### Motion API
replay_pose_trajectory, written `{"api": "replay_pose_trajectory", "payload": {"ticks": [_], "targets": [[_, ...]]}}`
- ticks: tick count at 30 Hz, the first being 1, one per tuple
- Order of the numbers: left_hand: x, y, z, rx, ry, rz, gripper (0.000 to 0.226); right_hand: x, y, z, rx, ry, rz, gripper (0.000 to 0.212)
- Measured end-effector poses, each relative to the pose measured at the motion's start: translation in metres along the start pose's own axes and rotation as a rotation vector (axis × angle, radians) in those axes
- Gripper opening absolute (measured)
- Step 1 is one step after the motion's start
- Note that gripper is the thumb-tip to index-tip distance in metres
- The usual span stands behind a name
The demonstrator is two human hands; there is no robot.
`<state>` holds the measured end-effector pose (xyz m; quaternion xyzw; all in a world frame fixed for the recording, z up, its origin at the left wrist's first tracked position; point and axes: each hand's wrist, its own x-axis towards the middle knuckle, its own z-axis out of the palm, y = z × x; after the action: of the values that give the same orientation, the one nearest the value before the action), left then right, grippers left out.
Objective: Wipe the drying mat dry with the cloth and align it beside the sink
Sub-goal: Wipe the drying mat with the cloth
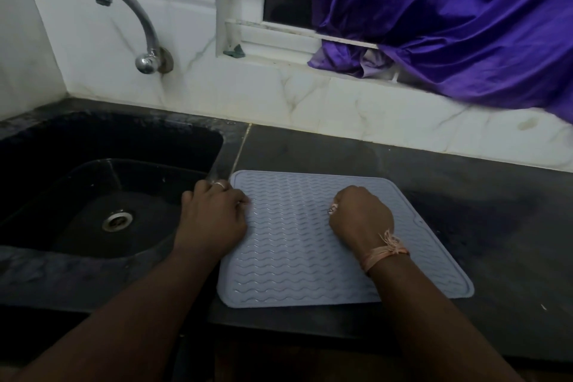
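Two hands are laid on the mat, which lies flat on the counter just right of the sink. The left hand is set at the mat's left edge, the right hand near its middle; both are curled, and nothing is seen held. No cloth can be seen. Wiping appears done or not shown; only final squaring against the sink seems left.

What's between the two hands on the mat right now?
Only bare wavy mat surface lies between left hand and right hand, per the head view; no cloth shows.
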<state>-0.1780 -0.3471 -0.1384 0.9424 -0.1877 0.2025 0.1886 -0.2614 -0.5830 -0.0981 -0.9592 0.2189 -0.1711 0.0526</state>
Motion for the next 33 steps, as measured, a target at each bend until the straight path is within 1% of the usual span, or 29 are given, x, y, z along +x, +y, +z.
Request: {"api": "replay_pose_trajectory", "payload": {"ticks": [3,7,12,15,19,22,26,30,33], "targets": [[0.001,-0.001,0.003,-0.017,0.015,-0.005,0.022,-0.004,-0.015,0.001,0.025,0.001,-0.012,0.013],[0.002,0.0,0.001,-0.043,0.004,0.007,0.021,-0.004,-0.05,0.004,0.106,-0.069,-0.035,0.014],[-0.002,0.003,-0.005,-0.039,-0.017,-0.012,0.029,-0.016,-0.101,0.013,0.174,-0.079,-0.163,0.018],[-0.002,0.002,-0.007,-0.002,-0.039,-0.038,0.031,-0.013,-0.099,0.011,0.163,-0.083,-0.15,0.018],[-0.003,0.002,-0.007,0.036,0.021,-0.12,0.018,-0.01,-0.076,0.006,0.089,-0.074,-0.096,0.012],[-0.003,0.002,-0.006,0.044,0.032,-0.115,0.012,-0.012,-0.075,0.006,0.083,-0.067,-0.085,0.012],[-0.002,0.001,-0.006,0.0,-0.003,-0.113,0.012,-0.015,-0.103,0.012,0.132,-0.069,-0.145,0.012],[-0.003,0.001,-0.007,-0.028,0.019,-0.11,0.009,-0.015,-0.135,0.019,0.194,-0.085,-0.225,0.012],[-0.003,-0.001,-0.008,-0.044,0.016,-0.116,0.007,-0.012,-0.145,0.017,0.214,-0.138,-0.248,0.01]]}}
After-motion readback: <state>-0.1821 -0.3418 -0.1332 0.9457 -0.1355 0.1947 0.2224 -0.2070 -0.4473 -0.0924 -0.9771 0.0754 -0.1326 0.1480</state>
